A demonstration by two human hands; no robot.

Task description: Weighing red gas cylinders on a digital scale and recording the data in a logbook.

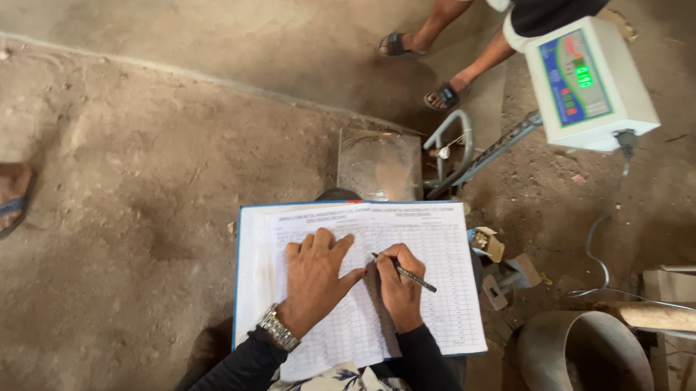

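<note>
Far off to the left of the writing hands, another person's foot in a blue sandal point(0, 210) stood on the dirt floor point(135, 205). Nearer in, the left hand point(315, 273) lay flat on the ruled paper form point(450, 260), fingers spread and pressing the sheet down, a metal wristwatch point(277, 327) at the wrist just below it. The form rested on a blue-edged clipboard point(238, 278) across the person's lap. Just right of that hand, thumb almost touching it, the right hand point(399, 287) was curled shut around a dark pen point(406, 275), pinching it with the tip set on the form. Beyond the grip stood a scale platform point(379, 165), and up to its right the white scale display point(591, 83) glowed green, with a second person's sandalled feet point(445, 94) behind. Lower right of the pen sat a grey metal bucket point(589, 367).
</note>
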